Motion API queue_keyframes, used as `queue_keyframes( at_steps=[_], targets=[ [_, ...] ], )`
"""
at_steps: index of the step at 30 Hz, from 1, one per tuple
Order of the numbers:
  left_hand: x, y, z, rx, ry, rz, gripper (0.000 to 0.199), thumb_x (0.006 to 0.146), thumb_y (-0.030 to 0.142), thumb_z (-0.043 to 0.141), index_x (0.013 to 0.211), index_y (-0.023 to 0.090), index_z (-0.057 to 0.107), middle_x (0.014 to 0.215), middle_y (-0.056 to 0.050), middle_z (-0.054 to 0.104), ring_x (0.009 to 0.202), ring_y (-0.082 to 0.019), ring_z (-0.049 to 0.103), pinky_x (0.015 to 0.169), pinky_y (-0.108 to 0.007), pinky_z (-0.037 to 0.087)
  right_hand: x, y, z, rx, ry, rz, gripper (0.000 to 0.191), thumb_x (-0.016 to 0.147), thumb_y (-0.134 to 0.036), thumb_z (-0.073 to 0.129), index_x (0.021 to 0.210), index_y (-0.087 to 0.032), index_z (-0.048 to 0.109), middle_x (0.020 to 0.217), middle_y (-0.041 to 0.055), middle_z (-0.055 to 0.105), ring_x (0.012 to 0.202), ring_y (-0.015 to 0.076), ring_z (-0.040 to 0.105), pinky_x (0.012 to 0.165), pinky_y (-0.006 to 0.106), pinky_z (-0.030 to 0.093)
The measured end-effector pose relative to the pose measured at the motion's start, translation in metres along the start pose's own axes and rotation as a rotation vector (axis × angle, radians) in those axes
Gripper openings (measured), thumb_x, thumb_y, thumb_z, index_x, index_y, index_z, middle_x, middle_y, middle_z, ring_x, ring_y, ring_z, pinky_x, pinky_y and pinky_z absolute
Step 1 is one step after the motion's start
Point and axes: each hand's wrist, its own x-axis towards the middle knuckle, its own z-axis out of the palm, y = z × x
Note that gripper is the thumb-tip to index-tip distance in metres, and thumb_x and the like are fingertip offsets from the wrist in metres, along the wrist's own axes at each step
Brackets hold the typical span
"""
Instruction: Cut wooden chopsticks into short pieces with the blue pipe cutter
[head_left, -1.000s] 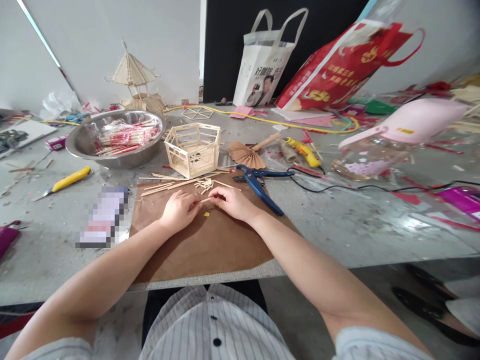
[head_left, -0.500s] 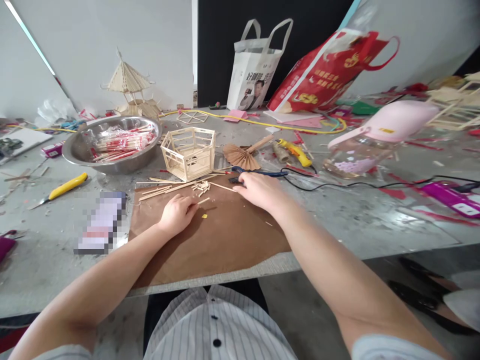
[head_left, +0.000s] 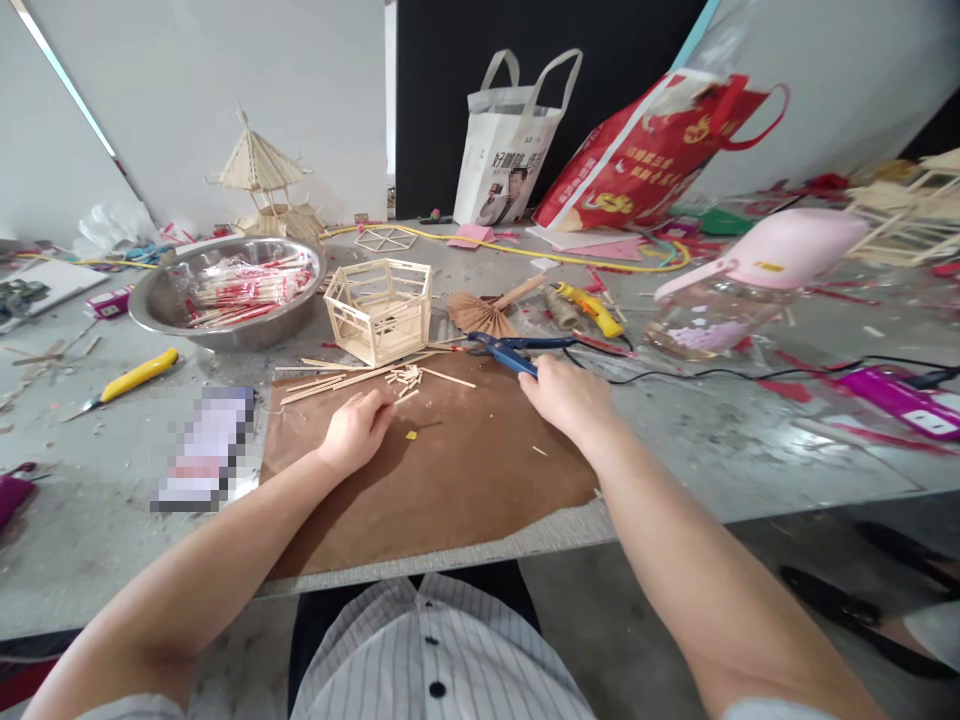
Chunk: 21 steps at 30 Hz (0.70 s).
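My left hand [head_left: 358, 430] is closed on a short wooden stick [head_left: 406, 397] over the brown mat [head_left: 450, 500]. My right hand [head_left: 568, 395] rests on a handle of the blue-handled pliers [head_left: 510, 352], its fingers bent round the handle end. The pliers lie beyond the mat's back edge, handles spread. Small cut stick pieces [head_left: 405, 379] and longer sticks [head_left: 322, 385] lie at the back of the mat. Behind them stands a hexagonal stick frame [head_left: 380, 312]. A yellow scrap [head_left: 411, 435] lies near my left hand.
Steel bowl [head_left: 225, 335] of wrapped sticks, yellow cutter [head_left: 140, 374] and a blurred phone [head_left: 206, 450] at left. Folded brown fan [head_left: 484, 315], yellow glue gun [head_left: 596, 308] and pink-lidded jar [head_left: 750, 280] at right. Bags and a stick pavilion [head_left: 262, 175] stand behind.
My right hand has moved right and toward me, from the pliers' head to a handle. The pliers' handles now show spread apart. My left hand has hardly moved.
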Motion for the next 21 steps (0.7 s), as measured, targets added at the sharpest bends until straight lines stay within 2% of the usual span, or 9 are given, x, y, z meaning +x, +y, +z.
queue_keyframes(
  at_steps=[4, 6, 8, 11, 13, 15, 18, 20, 21],
  targets=[
    [-0.001, 0.001, -0.001, -0.132, 0.013, -0.045, 0.021, 0.081, 0.032, 0.037, 0.082, 0.017, 0.051, 0.071, -0.002, 0.057, 0.065, -0.011, 0.051, 0.062, -0.022, 0.039, -0.010, 0.002, -0.025, 0.217, 0.222, 0.001, 0.034, 0.076, -0.042, 0.040, 0.088, -0.014, 0.055, 0.070, 0.0103, 0.060, 0.068, 0.0233, 0.057, 0.057, 0.031, 0.038],
    [0.000, 0.004, -0.002, -0.231, 0.061, -0.092, 0.021, 0.082, 0.033, 0.036, 0.084, 0.017, 0.050, 0.076, -0.002, 0.058, 0.067, -0.010, 0.052, 0.064, -0.022, 0.040, -0.016, -0.001, -0.035, 0.458, 0.242, -0.059, 0.032, 0.072, -0.044, 0.048, 0.086, -0.016, 0.055, 0.069, 0.0068, 0.059, 0.066, 0.0196, 0.055, 0.056, 0.028, 0.038],
    [0.002, 0.005, -0.004, -0.328, 0.160, -0.138, 0.022, 0.082, 0.033, 0.035, 0.089, 0.017, 0.049, 0.086, -0.004, 0.059, 0.076, -0.011, 0.053, 0.070, -0.023, 0.040, -0.022, -0.007, -0.041, 0.788, 0.127, -0.135, 0.030, 0.069, -0.045, 0.051, 0.080, -0.017, 0.053, 0.061, 0.0019, 0.055, 0.055, 0.0136, 0.051, 0.049, 0.024, 0.036],
    [0.006, 0.004, -0.008, -0.464, 0.341, -0.197, 0.025, 0.082, 0.034, 0.035, 0.097, 0.017, 0.047, 0.098, -0.005, 0.056, 0.092, -0.012, 0.050, 0.081, -0.025, 0.037, -0.031, -0.020, -0.042, 1.301, -0.204, -0.233, 0.026, 0.071, -0.043, 0.052, 0.070, -0.018, 0.047, 0.049, -0.0047, 0.044, 0.040, 0.0067, 0.039, 0.040, 0.020, 0.030],
    [0.008, 0.003, -0.010, -0.570, 0.412, -0.248, 0.025, 0.082, 0.035, 0.036, 0.094, 0.017, 0.048, 0.101, -0.006, 0.055, 0.095, -0.012, 0.049, 0.085, -0.026, 0.036, -0.038, -0.030, -0.039, 1.531, -0.407, -0.290, 0.024, 0.071, -0.039, 0.054, 0.066, -0.018, 0.043, 0.047, -0.0062, 0.043, 0.038, 0.0056, 0.037, 0.038, 0.020, 0.028],
    [0.009, 0.002, -0.010, -0.705, 0.406, -0.314, 0.024, 0.081, 0.037, 0.037, 0.084, 0.016, 0.047, 0.096, -0.005, 0.057, 0.089, -0.011, 0.053, 0.081, -0.026, 0.040, -0.044, -0.041, -0.034, 1.663, -0.563, -0.324, 0.022, 0.071, -0.037, 0.054, 0.067, -0.018, 0.043, 0.046, -0.0066, 0.044, 0.037, 0.0055, 0.038, 0.038, 0.019, 0.027],
    [0.008, 0.005, -0.009, -0.894, 0.288, -0.423, 0.024, 0.080, 0.040, 0.037, 0.072, 0.017, 0.041, 0.068, 0.000, 0.057, 0.057, -0.008, 0.054, 0.054, -0.021, 0.044, -0.054, -0.061, -0.025, 1.761, -0.737, -0.328, 0.020, 0.073, -0.035, 0.053, 0.071, -0.017, 0.045, 0.045, -0.0072, 0.044, 0.035, 0.0050, 0.036, 0.036, 0.019, 0.025],
    [0.007, 0.010, -0.008, -0.950, 0.214, -0.476, 0.025, 0.079, 0.041, 0.036, 0.071, 0.018, 0.038, 0.050, 0.005, 0.049, 0.037, -0.006, 0.042, 0.036, -0.017, 0.033, -0.060, -0.074, -0.020, 1.785, -0.800, -0.336, 0.020, 0.073, -0.035, 0.052, 0.070, -0.017, 0.045, 0.046, -0.0070, 0.045, 0.035, 0.0050, 0.036, 0.036, 0.019, 0.026],
    [0.007, 0.013, -0.009, -0.959, 0.196, -0.495, 0.024, 0.079, 0.042, 0.036, 0.071, 0.019, 0.038, 0.045, 0.007, 0.044, 0.032, -0.005, 0.036, 0.032, -0.017, 0.027, -0.062, -0.080, -0.019, 1.785, -0.804, -0.347, 0.020, 0.073, -0.035, 0.053, 0.068, -0.017, 0.045, 0.047, -0.0066, 0.045, 0.036, 0.0051, 0.037, 0.037, 0.019, 0.027]
  ],
)
